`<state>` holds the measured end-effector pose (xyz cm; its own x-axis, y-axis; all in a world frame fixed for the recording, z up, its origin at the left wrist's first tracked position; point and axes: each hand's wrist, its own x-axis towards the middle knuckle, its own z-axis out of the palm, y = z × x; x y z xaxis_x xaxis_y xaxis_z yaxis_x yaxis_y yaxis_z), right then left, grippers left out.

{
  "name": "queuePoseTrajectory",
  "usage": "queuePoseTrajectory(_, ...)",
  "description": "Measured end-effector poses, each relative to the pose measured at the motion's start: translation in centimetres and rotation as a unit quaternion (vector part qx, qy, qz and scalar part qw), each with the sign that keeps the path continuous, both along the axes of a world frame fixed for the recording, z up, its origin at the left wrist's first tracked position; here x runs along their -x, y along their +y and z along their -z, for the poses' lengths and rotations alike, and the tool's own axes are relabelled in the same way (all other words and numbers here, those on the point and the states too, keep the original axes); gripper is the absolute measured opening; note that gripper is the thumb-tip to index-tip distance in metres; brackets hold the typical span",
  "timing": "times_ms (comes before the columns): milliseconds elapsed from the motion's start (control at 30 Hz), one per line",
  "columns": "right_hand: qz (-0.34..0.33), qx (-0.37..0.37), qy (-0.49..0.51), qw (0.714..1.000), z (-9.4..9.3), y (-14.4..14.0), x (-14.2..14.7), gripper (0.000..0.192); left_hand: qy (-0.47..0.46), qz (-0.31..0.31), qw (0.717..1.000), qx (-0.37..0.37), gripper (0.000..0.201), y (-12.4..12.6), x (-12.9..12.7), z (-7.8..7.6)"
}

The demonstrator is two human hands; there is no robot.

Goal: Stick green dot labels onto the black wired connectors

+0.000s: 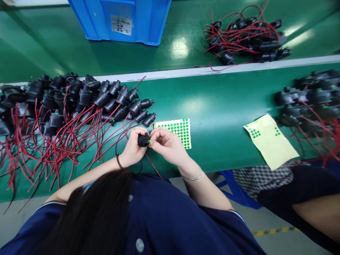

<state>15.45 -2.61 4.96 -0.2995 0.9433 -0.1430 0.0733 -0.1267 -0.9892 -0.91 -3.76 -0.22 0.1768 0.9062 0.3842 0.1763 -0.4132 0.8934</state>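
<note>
My left hand [133, 148] is closed around a black cylindrical plastic part [143, 140] with wires hanging from it. The fingers of my right hand [166, 143] pinch at the part's right side, where a small green round sticker [149, 141] shows at the fingertips. Just behind my right hand lies a pale sheet of green dot stickers [183, 131], partly covered by that hand. Many similar black parts [106, 95] with red wires are heaped to the left of my hands, some bearing green dots.
A blue bin [130, 21] stands at the back beyond a pale raised strip [170, 74]. More black parts [244, 39] lie tangled at the back right, others [318, 95] at the far right. A second sticker sheet [273, 145] overhangs the table edge near a person's arm [318, 212].
</note>
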Motion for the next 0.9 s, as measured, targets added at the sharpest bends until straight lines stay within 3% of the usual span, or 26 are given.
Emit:
queuePoseTrajectory(167,0.013,0.048,0.02,0.999,0.0,-0.3,0.4,0.016,0.005,0.002,1.0,-0.004,0.022,-0.1,-0.1,0.1)
queuePoseTrajectory(533,0.012,0.027,0.071,0.997,0.3,-0.7,0.5,0.019,-0.024,-0.008,0.999,-0.041,0.03,-0.2,-0.2,0.3)
queuePoseTrajectory(600,0.023,-0.003,0.079,0.997,0.3,-1.1,0.6,0.02,-0.033,-0.031,0.997,-0.064,0.032,-0.1,-0.3,0.2)
queuePoseTrajectory(700,0.077,-0.115,0.014,0.99,0.3,-1.8,0.9,0.008,-0.018,-0.077,0.992,-0.094,0.033,-0.1,-0.4,0.2)
queuePoseTrajectory(800,0.107,-0.234,-0.084,0.963,0.0,-2.2,1.2,0.006,0.003,-0.103,0.987,-0.124,0.038,-0.1,-0.5,0.4)
queuePoseTrajectory(900,0.114,-0.28,-0.119,0.946,-0.4,-2.2,1.3,0.009,0.017,-0.113,0.983,-0.142,0.04,-0.1,-0.5,0.7)
